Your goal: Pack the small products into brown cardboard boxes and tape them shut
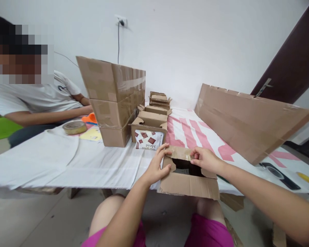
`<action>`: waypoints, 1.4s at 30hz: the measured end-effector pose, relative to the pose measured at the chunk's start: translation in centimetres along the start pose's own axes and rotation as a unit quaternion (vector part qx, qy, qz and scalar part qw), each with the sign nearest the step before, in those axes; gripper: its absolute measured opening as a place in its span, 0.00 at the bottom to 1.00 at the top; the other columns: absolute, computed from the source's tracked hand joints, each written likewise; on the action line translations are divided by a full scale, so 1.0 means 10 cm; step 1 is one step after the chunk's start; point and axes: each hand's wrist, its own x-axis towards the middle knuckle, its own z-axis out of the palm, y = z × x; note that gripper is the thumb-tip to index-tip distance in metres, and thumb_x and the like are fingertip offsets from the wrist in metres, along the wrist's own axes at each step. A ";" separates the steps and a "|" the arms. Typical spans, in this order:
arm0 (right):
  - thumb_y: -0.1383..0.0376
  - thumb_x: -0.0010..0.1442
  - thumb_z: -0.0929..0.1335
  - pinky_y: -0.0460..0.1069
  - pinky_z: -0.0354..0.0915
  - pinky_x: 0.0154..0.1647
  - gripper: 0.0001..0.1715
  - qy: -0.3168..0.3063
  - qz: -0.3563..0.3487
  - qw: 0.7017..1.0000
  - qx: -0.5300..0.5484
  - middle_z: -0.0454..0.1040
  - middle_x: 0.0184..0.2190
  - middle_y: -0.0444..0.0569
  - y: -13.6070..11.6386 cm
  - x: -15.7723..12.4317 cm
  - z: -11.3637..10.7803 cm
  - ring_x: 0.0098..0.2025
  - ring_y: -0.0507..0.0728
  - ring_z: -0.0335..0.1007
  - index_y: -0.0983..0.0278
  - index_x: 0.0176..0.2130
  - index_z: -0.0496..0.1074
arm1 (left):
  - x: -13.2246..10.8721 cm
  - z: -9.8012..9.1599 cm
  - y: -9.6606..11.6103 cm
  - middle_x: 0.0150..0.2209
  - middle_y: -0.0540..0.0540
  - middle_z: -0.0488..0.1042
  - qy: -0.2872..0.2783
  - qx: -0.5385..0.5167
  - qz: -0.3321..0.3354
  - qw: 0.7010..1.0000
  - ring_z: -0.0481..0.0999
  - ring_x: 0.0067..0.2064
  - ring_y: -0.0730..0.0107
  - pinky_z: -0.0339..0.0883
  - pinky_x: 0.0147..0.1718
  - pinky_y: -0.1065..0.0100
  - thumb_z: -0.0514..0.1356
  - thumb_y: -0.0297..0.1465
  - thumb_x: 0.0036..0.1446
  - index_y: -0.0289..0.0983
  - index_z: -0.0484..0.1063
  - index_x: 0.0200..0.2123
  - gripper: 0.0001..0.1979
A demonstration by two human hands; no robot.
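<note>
Left grip [156,168] and right grip [204,160] touch the box [189,185] between them.

Carton [189,184] at the near edge of the table [51,164]

Just behind and left, a Meal packet [149,140] before a row of boxes [151,122] running back! Left of them, the box stack [108,109]; farther left, a tape roll [74,128]. Over right, a cardboard panel [247,120]!

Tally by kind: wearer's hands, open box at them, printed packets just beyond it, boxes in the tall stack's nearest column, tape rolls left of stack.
Left hand and right hand: 2
Open box: 1
Printed packet: 1
Nearest-column boxes: 3
Tape roll: 1
Total: 8
</note>
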 end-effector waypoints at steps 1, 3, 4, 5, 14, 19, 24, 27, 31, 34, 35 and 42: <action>0.69 0.49 0.69 0.46 0.58 0.30 0.10 0.009 -0.008 1.000 -0.015 0.69 0.27 0.41 0.00 0.00 0.02 0.28 0.50 0.64 0.62 0.35 0.68 | 0.00 0.00 0.00 0.62 0.37 0.53 0.001 0.001 -0.002 1.000 0.54 0.64 0.52 0.50 0.61 0.50 0.57 0.33 0.53 0.38 0.63 0.46 0.16; 0.69 0.50 0.69 0.46 0.58 0.31 0.09 0.024 -0.022 0.999 -0.032 0.69 0.28 0.41 0.02 -0.01 0.05 0.29 0.50 0.64 0.62 0.35 0.68 | 0.01 0.00 -0.01 0.62 0.37 0.53 0.003 0.001 -0.003 1.000 0.54 0.64 0.52 0.50 0.61 0.50 0.57 0.33 0.53 0.38 0.63 0.46 0.16; 0.70 0.50 0.69 0.46 0.58 0.31 0.09 0.027 -0.026 0.999 -0.032 0.69 0.28 0.41 0.03 -0.01 0.06 0.29 0.50 0.64 0.62 0.35 0.68 | 0.01 0.00 -0.01 0.62 0.37 0.53 0.004 0.001 -0.003 1.000 0.54 0.64 0.52 0.50 0.61 0.50 0.56 0.32 0.53 0.38 0.63 0.46 0.16; 0.70 0.50 0.69 0.45 0.58 0.30 0.09 0.028 -0.027 0.999 -0.026 0.69 0.28 0.41 0.03 -0.02 0.06 0.28 0.50 0.64 0.62 0.35 0.68 | 0.01 0.00 -0.02 0.62 0.37 0.53 0.003 0.001 -0.002 1.000 0.54 0.64 0.52 0.50 0.61 0.50 0.56 0.32 0.53 0.38 0.63 0.46 0.16; 0.69 0.54 0.66 0.45 0.56 0.26 0.01 0.003 0.044 0.999 0.000 0.68 0.23 0.41 -0.03 0.10 0.02 0.24 0.49 0.62 0.63 0.31 0.68 | 0.04 0.03 -0.07 0.62 0.37 0.53 -0.003 0.001 0.002 1.000 0.53 0.64 0.52 0.49 0.61 0.50 0.55 0.31 0.52 0.38 0.63 0.47 0.17; 0.70 0.55 0.65 0.45 0.55 0.29 0.04 0.020 0.022 0.995 -0.093 0.72 0.27 0.44 -0.07 0.13 0.03 0.29 0.51 0.65 0.62 0.29 0.67 | 0.06 0.03 -0.08 0.62 0.38 0.53 -0.004 -0.001 -0.012 1.000 0.53 0.64 0.52 0.50 0.61 0.50 0.55 0.31 0.52 0.38 0.63 0.47 0.17; 0.68 0.56 0.66 0.45 0.56 0.32 0.03 0.035 0.031 0.991 -0.124 0.75 0.34 0.47 -0.06 0.11 -0.02 0.35 0.53 0.68 0.62 0.34 0.68 | 0.07 0.04 -0.09 0.62 0.38 0.52 -0.005 -0.003 -0.017 1.000 0.52 0.65 0.52 0.49 0.61 0.50 0.55 0.29 0.52 0.38 0.63 0.47 0.17; 0.68 0.56 0.65 0.46 0.54 0.30 0.03 0.013 0.062 0.985 -0.160 0.76 0.32 0.48 -0.09 0.12 -0.03 0.34 0.54 0.69 0.62 0.30 0.68 | 0.08 0.05 -0.09 0.62 0.38 0.52 -0.006 0.001 -0.025 1.000 0.53 0.64 0.52 0.49 0.61 0.50 0.54 0.28 0.51 0.38 0.62 0.47 0.17; 0.67 0.56 0.64 0.47 0.53 0.28 0.04 -0.006 0.049 0.980 -0.192 0.76 0.31 0.51 -0.13 0.15 -0.03 0.32 0.56 0.70 0.63 0.31 0.69 | 0.08 0.05 -0.05 0.62 0.38 0.53 0.001 0.008 -0.030 1.000 0.53 0.64 0.52 0.50 0.60 0.50 0.54 0.28 0.51 0.38 0.62 0.46 0.17; 0.67 0.57 0.63 0.48 0.53 0.28 0.05 0.004 0.021 0.978 -0.208 0.75 0.31 0.51 -0.11 0.17 -0.04 0.32 0.56 0.70 0.63 0.31 0.69 | 0.08 0.05 -0.01 0.61 0.37 0.54 0.002 0.015 -0.032 0.999 0.54 0.64 0.52 0.51 0.60 0.50 0.54 0.28 0.50 0.38 0.62 0.46 0.17; 0.67 0.57 0.64 0.47 0.53 0.28 0.04 0.012 0.016 0.979 -0.203 0.75 0.31 0.50 -0.09 0.17 -0.04 0.32 0.56 0.69 0.63 0.32 0.69 | 0.08 0.05 0.00 0.61 0.38 0.54 0.003 0.019 -0.034 0.999 0.54 0.64 0.52 0.51 0.60 0.50 0.54 0.27 0.50 0.38 0.62 0.46 0.18; 0.64 0.53 0.69 0.46 0.56 0.29 0.06 0.014 0.051 0.985 -0.164 0.74 0.32 0.47 -0.11 0.14 0.01 0.33 0.54 0.69 0.61 0.34 0.68 | 0.06 0.10 0.09 0.61 0.39 0.54 0.016 0.049 -0.070 0.996 0.56 0.63 0.54 0.52 0.60 0.53 0.54 0.26 0.49 0.38 0.62 0.45 0.17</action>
